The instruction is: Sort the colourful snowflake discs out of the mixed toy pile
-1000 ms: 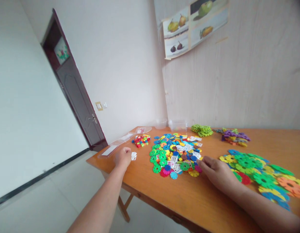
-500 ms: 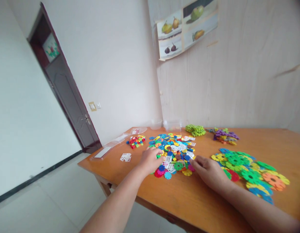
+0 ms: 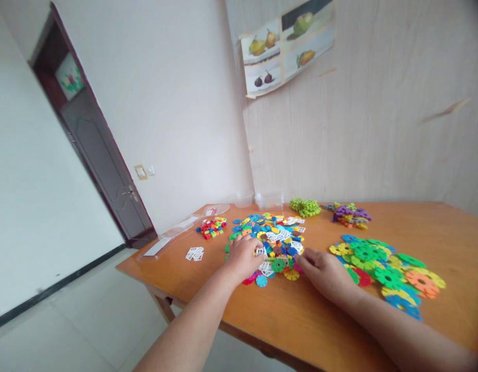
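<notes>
A mixed pile of small flower-shaped discs (image 3: 278, 265) and white lattice pieces (image 3: 277, 235) lies on the table before me. At the pile's left side, my left hand (image 3: 243, 257) is palm down, its thumb and fingers closed about a white lattice piece (image 3: 260, 251). My right hand (image 3: 327, 272) rests at the pile's right edge with the fingers curled and pressed together. Beside its fingertips is a pink disc (image 3: 298, 268); whatever those fingers may hold is hidden. Left of the pile, a few white lattice pieces (image 3: 194, 253) lie apart.
On the wooden table (image 3: 285, 310), larger flower discs (image 3: 389, 277) spread at right. Green pieces (image 3: 305, 207), purple pieces (image 3: 351, 212) and small coloured bricks (image 3: 211, 227) sit farther back. A clear container (image 3: 270, 201) stands by the wall, clear packaging (image 3: 173, 237) along the left edge.
My left hand has moved right over the pile, and its fingers have closed about a white lattice piece. My right hand stays nearly still by the pile. The view has turned slightly right.
</notes>
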The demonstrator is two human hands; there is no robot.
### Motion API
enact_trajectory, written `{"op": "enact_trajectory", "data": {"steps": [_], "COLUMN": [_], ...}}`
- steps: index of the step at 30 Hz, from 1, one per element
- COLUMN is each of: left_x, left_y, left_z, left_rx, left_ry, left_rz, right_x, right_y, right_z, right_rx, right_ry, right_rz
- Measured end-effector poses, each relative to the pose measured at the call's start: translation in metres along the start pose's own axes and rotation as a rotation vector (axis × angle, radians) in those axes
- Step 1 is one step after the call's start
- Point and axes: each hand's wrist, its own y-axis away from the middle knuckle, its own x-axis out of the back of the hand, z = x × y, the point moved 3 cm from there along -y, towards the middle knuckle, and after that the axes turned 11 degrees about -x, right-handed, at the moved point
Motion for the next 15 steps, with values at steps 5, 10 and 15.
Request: {"op": "enact_trajectory", "data": {"steps": [5,10,15], "left_x": [-0.005,-0.02,-0.013], "left_y": [-0.006,-0.011,-0.009], "left_z": [-0.003,-0.014,-0.023], "left_rx": [0.0,0.132,0.303], "left_ry": [0.083,0.424,0.83], "left_rz": [0.051,0.134,0.258], "right_x": [0.0,-0.002,-0.002], "right_y": [-0.001,-0.001,-0.001], "right_z": [0.001,0.002,0.002], "right_rx": [0.003,0.0,0.003], "right_ry": [-0.002,-0.009,-0.006], "right_rz": [0.003,-0.01,-0.031]}}
